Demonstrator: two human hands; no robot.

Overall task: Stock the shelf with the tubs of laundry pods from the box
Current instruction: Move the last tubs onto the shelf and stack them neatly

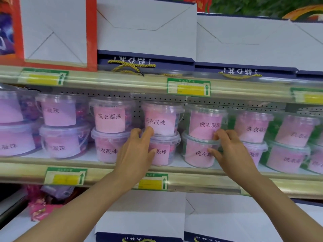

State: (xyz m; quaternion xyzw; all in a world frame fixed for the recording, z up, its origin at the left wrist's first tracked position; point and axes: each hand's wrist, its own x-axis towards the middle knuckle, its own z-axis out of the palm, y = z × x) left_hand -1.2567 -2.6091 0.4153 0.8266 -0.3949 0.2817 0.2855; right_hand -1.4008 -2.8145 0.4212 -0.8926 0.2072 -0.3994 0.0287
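Observation:
Clear tubs of laundry pods with pink labels stand two high along the middle shelf (201, 180). My left hand (138, 151) holds a lower tub (164, 152) near the centre, with the thumb on its front and curled fingers over its lid, under the upper tub (160, 119). My right hand (230, 152) grips the neighbouring lower tub (197, 154) at its right side, fingers curled at the lid rim below the stacked tub (204, 123), thumb on the wall. The box is out of view.
More stacked tubs fill the shelf to the left (64, 142) and right (288, 154). White and navy gift bags (146, 28) stand on the shelf above and on the one below (143, 217). Green and yellow price tags (188, 88) hang on the shelf rails.

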